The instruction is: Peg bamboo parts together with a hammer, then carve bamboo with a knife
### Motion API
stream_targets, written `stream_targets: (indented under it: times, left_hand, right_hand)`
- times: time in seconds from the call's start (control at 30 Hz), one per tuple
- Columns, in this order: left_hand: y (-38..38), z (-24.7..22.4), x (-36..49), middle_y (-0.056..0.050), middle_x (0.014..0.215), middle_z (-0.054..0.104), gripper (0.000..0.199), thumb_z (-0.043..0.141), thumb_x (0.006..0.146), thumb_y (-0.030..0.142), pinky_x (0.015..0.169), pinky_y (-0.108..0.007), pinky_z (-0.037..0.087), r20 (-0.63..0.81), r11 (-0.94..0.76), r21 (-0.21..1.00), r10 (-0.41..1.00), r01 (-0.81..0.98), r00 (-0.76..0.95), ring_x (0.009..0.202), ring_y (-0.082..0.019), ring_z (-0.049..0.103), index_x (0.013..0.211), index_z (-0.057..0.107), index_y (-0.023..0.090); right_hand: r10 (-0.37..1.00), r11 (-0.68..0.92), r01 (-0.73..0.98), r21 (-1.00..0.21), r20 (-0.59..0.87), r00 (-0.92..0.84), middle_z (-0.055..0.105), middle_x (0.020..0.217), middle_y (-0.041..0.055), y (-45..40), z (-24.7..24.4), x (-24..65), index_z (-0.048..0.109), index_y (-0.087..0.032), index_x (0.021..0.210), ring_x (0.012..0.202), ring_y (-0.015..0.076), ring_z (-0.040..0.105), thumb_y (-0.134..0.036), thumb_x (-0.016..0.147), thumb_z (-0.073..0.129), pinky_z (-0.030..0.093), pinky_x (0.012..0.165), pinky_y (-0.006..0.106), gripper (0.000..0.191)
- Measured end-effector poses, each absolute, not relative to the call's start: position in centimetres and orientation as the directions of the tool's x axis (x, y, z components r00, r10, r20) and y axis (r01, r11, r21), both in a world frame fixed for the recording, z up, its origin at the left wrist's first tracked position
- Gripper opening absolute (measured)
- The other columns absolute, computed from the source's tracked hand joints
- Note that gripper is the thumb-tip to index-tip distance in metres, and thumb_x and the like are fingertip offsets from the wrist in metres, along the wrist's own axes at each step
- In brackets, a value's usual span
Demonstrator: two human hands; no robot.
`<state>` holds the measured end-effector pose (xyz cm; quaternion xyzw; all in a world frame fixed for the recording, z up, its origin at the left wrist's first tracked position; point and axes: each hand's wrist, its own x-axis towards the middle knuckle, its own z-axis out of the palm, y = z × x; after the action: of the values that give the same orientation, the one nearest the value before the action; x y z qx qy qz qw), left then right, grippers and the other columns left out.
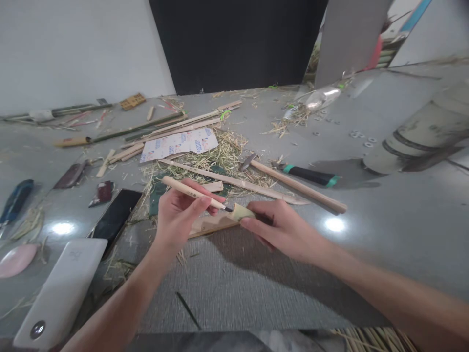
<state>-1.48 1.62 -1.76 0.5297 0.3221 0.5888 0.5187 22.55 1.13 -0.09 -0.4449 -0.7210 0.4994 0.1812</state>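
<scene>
My left hand (174, 220) grips a slim carving knife (183, 187) by its pale wooden handle. Its dark metal tip points right and meets, or nearly meets, the end of a short pale-green bamboo piece (240, 212). That piece is in my right hand (282, 225), fingers closed around its far end, so part of it is hidden. Below both hands a flat wooden board (210, 224) lies at the edge of a grey mat (205, 283). Just behind them are a long bamboo strip (234, 181) and a heap of shavings (227, 151).
Right of the heap lie a hammer (293, 185) and a black-green handled tool (311, 175). A large bamboo tube (414, 132) is at the right. On the left are a black phone (119, 212), a white device (62, 293) and a pink oval object (18, 260). A printed sheet (179, 145) covers some shavings.
</scene>
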Motion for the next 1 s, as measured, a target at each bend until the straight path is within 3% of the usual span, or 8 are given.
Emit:
stream_targets:
  times: [0.17,0.33,0.43,0.53,0.6,0.67,0.9,1.0]
  left_hand:
    - [0.9,-1.2,-1.1,-0.006,0.088,0.083,0.004,0.079,0.093,0.023,0.066,-0.028,0.066,0.395,-0.389,0.917,0.917,-0.089,0.055,0.072,-0.018,0.077,0.092,0.078,0.019]
    - [1.1,-0.8,-0.8,-0.005,0.084,0.082,0.013,0.08,0.092,0.031,0.065,-0.027,0.063,0.299,-0.3,0.945,0.954,-0.13,-0.025,0.067,-0.017,0.074,0.089,0.074,0.02]
    - [1.8,-1.0,-1.4,-0.004,0.085,0.081,0.015,0.079,0.094,0.032,0.065,-0.024,0.06,0.213,-0.224,0.94,0.974,-0.257,-0.07,0.068,-0.014,0.073,0.097,0.069,0.021]
    - [2.3,-1.2,-1.9,-0.003,0.089,0.081,0.029,0.076,0.096,0.03,0.07,-0.025,0.059,0.157,-0.169,0.945,0.985,-0.281,-0.064,0.076,-0.016,0.075,0.117,0.058,0.024]
    - [2.4,-1.1,-1.9,-0.004,0.093,0.081,0.033,0.072,0.099,0.028,0.077,-0.028,0.059,0.154,-0.157,0.967,0.988,-0.203,-0.029,0.085,-0.018,0.077,0.123,0.05,0.025]
    - [2.2,-1.0,-1.7,-0.005,0.096,0.08,0.034,0.07,0.1,0.026,0.083,-0.031,0.058,0.159,-0.156,0.98,0.987,-0.12,0.016,0.092,-0.02,0.077,0.124,0.047,0.024]
    - [1.3,-0.9,-1.4,-0.006,0.105,0.08,0.04,0.063,0.101,0.019,0.098,-0.038,0.054,0.24,-0.249,0.968,0.949,0.018,0.204,0.102,-0.021,0.075,0.132,0.038,0.024]
    - [1.1,-0.7,-1.9,-0.007,0.108,0.077,0.037,0.063,0.099,0.016,0.096,-0.037,0.055,0.24,-0.263,0.962,0.941,0.07,0.24,0.097,-0.02,0.073,0.129,0.043,0.024]
  right_hand:
    - [0.824,0.107,0.484,-0.869,-0.195,-0.532,0.055,0.055,-0.0044,1.3,-0.3,22.5,0.049,-0.019,0.076,0.047,0.009,0.054,-0.048,0.107,0.053,0.035,0.047,0.023,0.043]
    - [0.827,0.154,0.485,-0.861,-0.156,-0.539,0.052,0.057,-0.0038,1.2,-0.3,22.5,0.047,-0.019,0.075,0.049,0.0093,0.05,-0.052,0.109,0.049,0.033,0.049,0.025,0.048]
    - [0.824,0.433,0.509,-0.744,0.098,-0.558,0.057,0.07,0.0004,1.6,-0.6,22.9,0.053,-0.017,0.081,0.063,0.0115,0.051,-0.047,0.114,0.039,0.033,0.059,0.028,0.046]
    - [0.703,0.698,0.54,-0.47,0.309,-0.64,0.065,0.1,0.0066,2.6,-1.2,23.4,0.063,-0.017,0.108,0.09,0.0184,0.057,-0.038,0.115,0.04,0.039,0.079,0.033,0.032]
    - [0.662,0.748,0.573,-0.335,0.313,-0.681,0.063,0.11,0.0084,3.3,-1.8,23.8,0.064,-0.018,0.119,0.103,0.0229,0.056,-0.034,0.112,0.05,0.039,0.088,0.037,0.022]
    - [0.651,0.758,0.585,-0.288,0.282,-0.705,0.06,0.113,0.0089,3.9,-2.4,24.0,0.063,-0.019,0.122,0.107,0.0249,0.054,-0.03,0.109,0.056,0.039,0.091,0.038,0.019]
    - [0.63,0.772,0.563,-0.296,0.234,-0.74,0.058,0.112,0.0094,4.2,-3.4,23.8,0.063,-0.02,0.13,0.105,0.0233,0.055,-0.026,0.107,0.057,0.041,0.09,0.039,0.024]
    - [0.629,0.771,0.568,-0.288,0.203,-0.751,0.058,0.111,0.0095,4.1,-3.4,23.8,0.063,-0.021,0.132,0.105,0.0234,0.055,-0.027,0.108,0.055,0.041,0.088,0.038,0.026]
